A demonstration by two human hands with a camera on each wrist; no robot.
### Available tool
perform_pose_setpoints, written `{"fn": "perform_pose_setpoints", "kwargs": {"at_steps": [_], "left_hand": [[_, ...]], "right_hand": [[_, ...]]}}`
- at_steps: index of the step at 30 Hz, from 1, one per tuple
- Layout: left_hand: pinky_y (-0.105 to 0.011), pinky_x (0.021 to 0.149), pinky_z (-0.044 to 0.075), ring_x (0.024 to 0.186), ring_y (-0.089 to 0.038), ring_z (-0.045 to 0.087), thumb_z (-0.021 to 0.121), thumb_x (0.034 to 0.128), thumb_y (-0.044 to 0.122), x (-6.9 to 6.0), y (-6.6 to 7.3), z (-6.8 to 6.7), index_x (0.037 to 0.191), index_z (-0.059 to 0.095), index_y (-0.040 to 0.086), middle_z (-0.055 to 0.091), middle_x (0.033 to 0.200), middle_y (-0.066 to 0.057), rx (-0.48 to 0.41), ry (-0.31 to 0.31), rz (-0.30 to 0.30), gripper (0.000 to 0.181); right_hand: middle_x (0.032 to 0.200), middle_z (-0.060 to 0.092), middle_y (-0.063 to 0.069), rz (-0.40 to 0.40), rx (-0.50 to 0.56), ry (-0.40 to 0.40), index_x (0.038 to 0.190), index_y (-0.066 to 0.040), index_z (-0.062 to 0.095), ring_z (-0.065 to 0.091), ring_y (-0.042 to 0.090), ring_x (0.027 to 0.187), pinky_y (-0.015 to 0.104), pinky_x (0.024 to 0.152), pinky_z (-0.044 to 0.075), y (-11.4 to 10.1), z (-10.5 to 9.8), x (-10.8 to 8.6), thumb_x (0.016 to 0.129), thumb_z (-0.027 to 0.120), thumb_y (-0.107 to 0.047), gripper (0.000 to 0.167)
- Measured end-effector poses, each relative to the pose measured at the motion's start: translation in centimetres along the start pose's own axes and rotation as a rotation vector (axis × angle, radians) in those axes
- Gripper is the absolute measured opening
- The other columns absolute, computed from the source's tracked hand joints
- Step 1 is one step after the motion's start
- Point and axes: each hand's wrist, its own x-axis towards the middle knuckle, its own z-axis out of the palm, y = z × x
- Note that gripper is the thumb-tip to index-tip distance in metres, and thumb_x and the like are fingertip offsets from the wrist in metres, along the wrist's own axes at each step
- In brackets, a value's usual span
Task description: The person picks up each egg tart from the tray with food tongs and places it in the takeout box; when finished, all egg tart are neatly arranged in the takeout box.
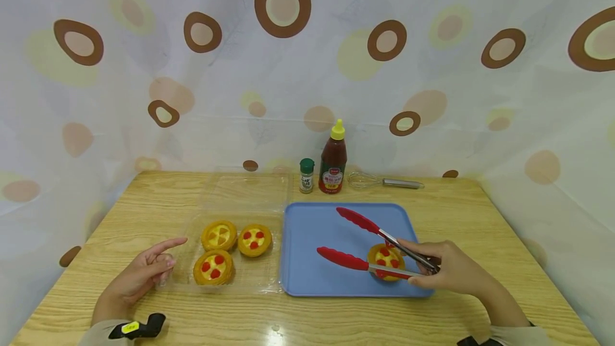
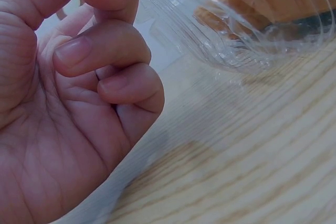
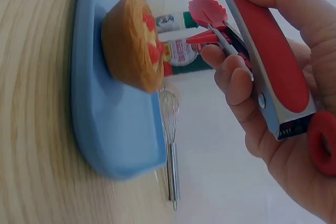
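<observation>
My right hand (image 1: 449, 268) grips red-tipped metal tongs (image 1: 343, 258) by the handle end. The tong arms are spread over a blue tray (image 1: 312, 228), their tips pointing left. Below them on the tray sits an egg tart (image 3: 123, 43) with red toppings, partly hidden by the tongs in the head view. My left hand (image 1: 141, 274) is beside the left edge of a clear plastic box (image 1: 250, 276); its index finger is extended, the other fingers loosely curled. Whether it touches the box, I cannot tell. Inside are three tarts: one yellow-topped (image 1: 219, 235), two red-topped (image 1: 255, 240).
The box's clear lid (image 1: 250, 191) lies folded back. Behind the tray stand a green-capped seasoning jar (image 1: 306, 176) and a red sauce bottle (image 1: 333, 164) with a yellow cap. A whisk (image 1: 401, 183) lies to their right. A patterned curtain (image 1: 307, 79) borders the wooden table (image 1: 230, 316).
</observation>
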Motion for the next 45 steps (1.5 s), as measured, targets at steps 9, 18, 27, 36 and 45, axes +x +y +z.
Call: {"fn": "perform_pose_setpoints", "kwargs": {"at_steps": [9, 18, 27, 36, 45], "left_hand": [[-0.036, 0.053, 0.023, 0.058, -0.023, 0.026, 0.031, 0.0997, -0.007, 0.0, 0.0, 0.0, 0.140, 0.048, 0.023, 0.059, 0.074, 0.012, -0.003, -0.009, 0.002, 0.053], [-0.035, 0.053, 0.024, 0.059, -0.022, 0.027, 0.031, 0.0995, -0.007, 0.0, -0.1, -0.1, 0.141, 0.047, 0.022, 0.059, 0.075, 0.012, -0.008, -0.024, 0.020, 0.053], [-0.036, 0.055, 0.023, 0.058, -0.022, 0.025, 0.030, 0.0997, -0.007, 0.0, -0.1, -0.1, 0.141, 0.046, 0.022, 0.058, 0.075, 0.012, -0.009, -0.028, 0.022, 0.054], [-0.036, 0.055, 0.024, 0.059, -0.023, 0.025, 0.029, 0.0998, -0.008, -0.1, -0.1, -0.1, 0.142, 0.046, 0.022, 0.059, 0.076, 0.012, -0.020, -0.029, 0.019, 0.054], [-0.036, 0.053, 0.024, 0.058, -0.023, 0.024, 0.029, 0.0999, -0.008, 0.0, -0.1, -0.1, 0.141, 0.047, 0.023, 0.057, 0.074, 0.011, -0.030, -0.024, 0.011, 0.054]], "right_hand": [[0.089, 0.065, -0.003, 0.004, -0.024, 0.003, 0.134, -0.001, 0.053, 0.048, 0.005, 0.054, 0.019, 0.043, 0.041, 0.5, -1.3, -2.2, 0.080, 0.074, -0.003, 0.057], [0.066, 0.051, -0.010, 0.036, -0.114, 0.005, 0.135, -0.008, 0.054, 0.044, -0.002, 0.055, 0.017, 0.045, 0.039, 1.2, -1.8, -4.1, 0.077, 0.077, -0.006, 0.063], [0.065, 0.049, -0.014, 0.065, -0.122, 0.004, 0.135, -0.009, 0.054, 0.040, -0.005, 0.054, 0.017, 0.043, 0.039, 1.7, -2.0, -5.7, 0.077, 0.078, -0.006, 0.063], [0.072, 0.053, -0.014, 0.078, -0.102, -0.008, 0.136, -0.009, 0.053, 0.041, -0.006, 0.055, 0.018, 0.043, 0.041, 2.0, -2.3, -6.5, 0.079, 0.076, -0.006, 0.062], [0.105, 0.067, -0.003, 0.148, -0.035, -0.034, 0.134, -0.007, 0.055, 0.043, -0.003, 0.055, 0.021, 0.043, 0.042, 2.1, -2.5, -6.9, 0.081, 0.074, -0.007, 0.056]]}}
